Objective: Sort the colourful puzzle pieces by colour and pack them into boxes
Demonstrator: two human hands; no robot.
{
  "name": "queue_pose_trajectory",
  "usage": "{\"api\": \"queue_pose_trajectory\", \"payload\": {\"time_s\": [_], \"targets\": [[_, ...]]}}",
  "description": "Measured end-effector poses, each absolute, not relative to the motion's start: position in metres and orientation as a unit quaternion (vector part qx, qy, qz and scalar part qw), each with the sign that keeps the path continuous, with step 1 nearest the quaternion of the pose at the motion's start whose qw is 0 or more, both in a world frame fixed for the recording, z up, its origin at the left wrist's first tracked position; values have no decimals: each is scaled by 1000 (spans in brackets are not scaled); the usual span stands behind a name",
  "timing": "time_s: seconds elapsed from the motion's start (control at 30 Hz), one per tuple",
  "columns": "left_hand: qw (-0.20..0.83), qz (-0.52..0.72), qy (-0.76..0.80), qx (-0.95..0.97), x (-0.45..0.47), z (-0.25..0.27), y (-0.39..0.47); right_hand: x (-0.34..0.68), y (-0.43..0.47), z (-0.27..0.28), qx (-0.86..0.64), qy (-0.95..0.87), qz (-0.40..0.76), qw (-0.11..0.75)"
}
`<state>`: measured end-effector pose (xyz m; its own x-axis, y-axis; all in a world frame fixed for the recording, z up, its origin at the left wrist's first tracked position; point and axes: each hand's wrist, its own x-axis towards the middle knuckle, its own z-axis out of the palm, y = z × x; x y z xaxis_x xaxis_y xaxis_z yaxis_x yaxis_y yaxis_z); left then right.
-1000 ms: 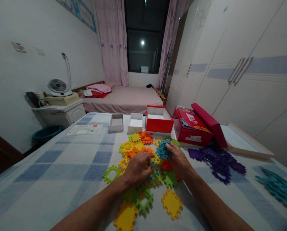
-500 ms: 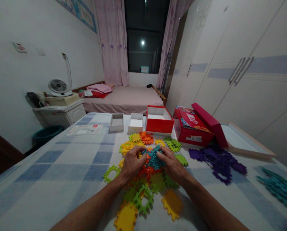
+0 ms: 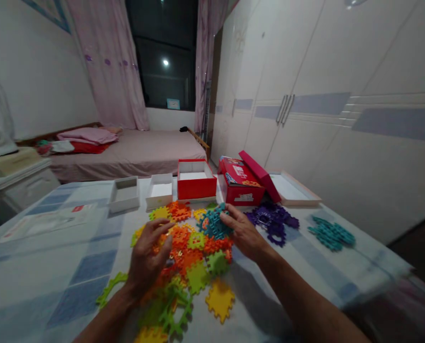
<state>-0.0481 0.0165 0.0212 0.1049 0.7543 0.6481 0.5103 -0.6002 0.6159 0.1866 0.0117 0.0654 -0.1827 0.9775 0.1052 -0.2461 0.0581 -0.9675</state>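
My right hand (image 3: 243,229) grips a bunch of teal interlocking plastic pieces (image 3: 214,225) with notched edges, held just above the pile. My left hand (image 3: 150,255) is over the left side of the pile, its fingers apart and curved, holding nothing I can see. Beneath both hands spread orange pieces (image 3: 191,259), green pieces (image 3: 198,277) and yellow pieces (image 3: 220,300), all with toothed edges. Part of the pile is hidden by my left hand and forearm.
Purple pieces (image 3: 274,220) and a separate teal heap (image 3: 331,233) lie to the right. Along the back stand a grey box (image 3: 124,206), a white box (image 3: 159,202), a red open box (image 3: 197,189) and a red carton (image 3: 242,194). A pale tray (image 3: 300,202) sits behind the purple pieces.
My left hand has come away from the teal pieces and moved left, its fingers opening. The teal pieces stay in my right hand. The view has turned to the right.
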Motion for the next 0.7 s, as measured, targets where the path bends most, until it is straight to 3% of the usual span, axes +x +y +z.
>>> {"api": "queue_pose_trajectory", "payload": {"time_s": [0.1,0.17,0.23,0.33,0.47,0.7], "targets": [[30,490,443,750,-64,19,27,261,2,75,-472,-533,403,575],[-24,469,462,753,-74,18,36,324,-5,74,-581,-551,225,555],[-69,451,485,746,-83,17,44,389,-9,70,-698,-541,20,469],[-106,431,520,730,-93,14,54,467,-11,61,-779,-519,-181,302],[-85,399,572,712,-106,6,66,521,-9,43,-788,-524,-194,257],[61,365,645,668,-116,-5,75,552,7,-8,-771,-581,-121,232]]}}
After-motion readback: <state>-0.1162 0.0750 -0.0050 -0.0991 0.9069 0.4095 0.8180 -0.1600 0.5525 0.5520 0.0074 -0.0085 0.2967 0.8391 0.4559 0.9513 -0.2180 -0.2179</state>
